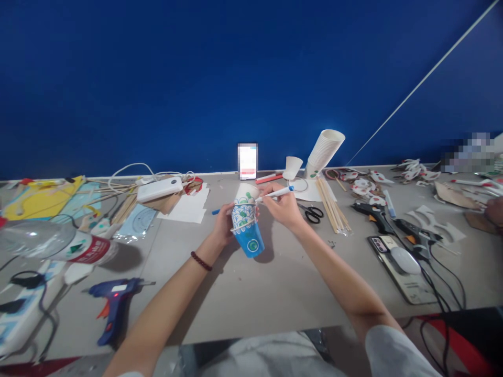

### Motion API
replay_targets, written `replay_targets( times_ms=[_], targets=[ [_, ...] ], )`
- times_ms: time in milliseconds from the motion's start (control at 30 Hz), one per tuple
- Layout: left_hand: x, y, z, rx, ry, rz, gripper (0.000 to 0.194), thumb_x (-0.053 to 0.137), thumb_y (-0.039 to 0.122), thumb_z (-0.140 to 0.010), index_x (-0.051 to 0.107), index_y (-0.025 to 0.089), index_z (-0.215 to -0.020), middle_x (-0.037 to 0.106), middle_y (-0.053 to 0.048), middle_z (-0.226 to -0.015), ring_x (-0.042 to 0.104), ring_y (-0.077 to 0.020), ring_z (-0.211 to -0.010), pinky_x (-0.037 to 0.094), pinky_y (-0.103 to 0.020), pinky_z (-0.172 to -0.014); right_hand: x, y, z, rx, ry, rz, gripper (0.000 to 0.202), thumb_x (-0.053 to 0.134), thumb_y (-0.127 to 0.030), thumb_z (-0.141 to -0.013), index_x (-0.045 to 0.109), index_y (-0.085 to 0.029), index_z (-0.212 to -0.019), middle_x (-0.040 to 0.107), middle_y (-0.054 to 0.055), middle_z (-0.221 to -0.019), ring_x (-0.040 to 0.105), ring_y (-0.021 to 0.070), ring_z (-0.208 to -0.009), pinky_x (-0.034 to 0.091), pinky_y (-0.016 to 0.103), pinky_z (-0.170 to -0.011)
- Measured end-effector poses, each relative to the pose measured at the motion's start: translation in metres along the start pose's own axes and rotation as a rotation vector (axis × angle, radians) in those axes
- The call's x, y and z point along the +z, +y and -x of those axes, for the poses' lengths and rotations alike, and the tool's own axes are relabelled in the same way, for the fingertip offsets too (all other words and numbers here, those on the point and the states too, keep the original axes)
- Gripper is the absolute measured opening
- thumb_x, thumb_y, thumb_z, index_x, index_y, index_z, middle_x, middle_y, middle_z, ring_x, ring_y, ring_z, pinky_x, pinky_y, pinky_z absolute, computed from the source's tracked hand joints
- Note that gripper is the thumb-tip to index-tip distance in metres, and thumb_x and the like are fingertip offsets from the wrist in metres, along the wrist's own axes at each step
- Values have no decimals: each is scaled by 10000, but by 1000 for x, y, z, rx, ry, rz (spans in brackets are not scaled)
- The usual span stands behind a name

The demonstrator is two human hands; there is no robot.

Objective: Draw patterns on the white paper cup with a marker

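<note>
Above the table's middle, my left hand (pixel 225 222) is wrapped round several stacked paper cups (pixel 245 219). They lean, with the blue-coloured base end lowest and nearest me. Blue scale-like curves and green marks cover the white part. My right hand (pixel 283 208) pinches a white marker pen (pixel 277 193) with a blue end, its tip close to the upper white cup; whether it touches I cannot tell. A small blue stick-like piece (pixel 216 212) shows just left of my left hand; whether it is held is unclear.
A phone (pixel 247 162) stands against the blue wall. Behind right are a tall cup stack (pixel 324 152), scissors (pixel 313 213) and wooden sticks (pixel 332 207). Glue guns lie right, beside another phone (pixel 401 269). At left are a blue glue gun (pixel 116 303) and a bottle (pixel 58 243).
</note>
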State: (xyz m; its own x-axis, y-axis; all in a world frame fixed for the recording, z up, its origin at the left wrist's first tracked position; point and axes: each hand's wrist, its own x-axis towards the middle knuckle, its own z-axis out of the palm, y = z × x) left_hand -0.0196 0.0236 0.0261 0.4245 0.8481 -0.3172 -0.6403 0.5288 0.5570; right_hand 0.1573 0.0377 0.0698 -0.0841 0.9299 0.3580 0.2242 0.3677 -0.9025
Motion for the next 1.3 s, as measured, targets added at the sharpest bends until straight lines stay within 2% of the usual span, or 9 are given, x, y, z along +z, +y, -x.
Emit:
replay_targets(
  times_ms=[300,500,733,900,1000,1133,1300],
  targets=[
    [2,0,0,19,-3,35,449,502,401,-815,718,69,-1027,769,-170,-954,730,-267,-855,563,-376,-828,1,-2,0,10,0,11,87,539,-180,-723,603,-229,-690,738,45,-842,684,272,-1096,509,381,-862],
    [-5,0,-3,12,24,-5,427,516,431,-813,719,91,-974,767,-150,-857,726,-272,-756,566,-409,-813,1,1,0,22,19,30,80,560,-214,-736,636,-223,-712,738,38,-874,684,245,-992,505,374,-858],
    [-9,1,-5,2,73,-7,385,555,382,-799,714,97,-1003,766,-134,-873,731,-301,-887,551,-414,-880,1,2,0,47,34,19,63,569,-231,-741,629,-223,-725,722,21,-829,666,216,-871,501,351,-814],
    [-13,-2,-8,2,18,1,457,551,303,-752,686,76,-1126,767,-147,-961,718,-335,-972,529,-464,-935,1,2,-2,49,40,-3,63,563,-236,-733,623,-228,-715,722,24,-831,670,222,-881,516,361,-823],
    [-15,-3,-9,-9,-14,0,490,557,313,-757,672,80,-1172,764,-152,-1017,715,-338,-1007,513,-470,-965,0,2,-2,37,28,-1,70,559,-235,-725,628,-227,-716,723,30,-844,669,225,-890,519,367,-821],
    [-15,-6,-11,14,7,-53,454,608,385,-819,672,117,-1179,768,-128,-1011,721,-310,-1004,520,-438,-963,0,0,-2,57,20,-17,63,561,-240,-718,623,-227,-718,704,24,-797,665,208,-794,531,341,-730],
    [-17,-11,-14,56,74,-135,332,697,290,-797,693,112,-1076,769,-108,-933,737,-259,-911,544,-374,-920,1,-5,0,76,27,-49,61,559,-254,-725,616,-231,-720,669,4,-706,666,197,-720,534,317,-655]
  ],
)
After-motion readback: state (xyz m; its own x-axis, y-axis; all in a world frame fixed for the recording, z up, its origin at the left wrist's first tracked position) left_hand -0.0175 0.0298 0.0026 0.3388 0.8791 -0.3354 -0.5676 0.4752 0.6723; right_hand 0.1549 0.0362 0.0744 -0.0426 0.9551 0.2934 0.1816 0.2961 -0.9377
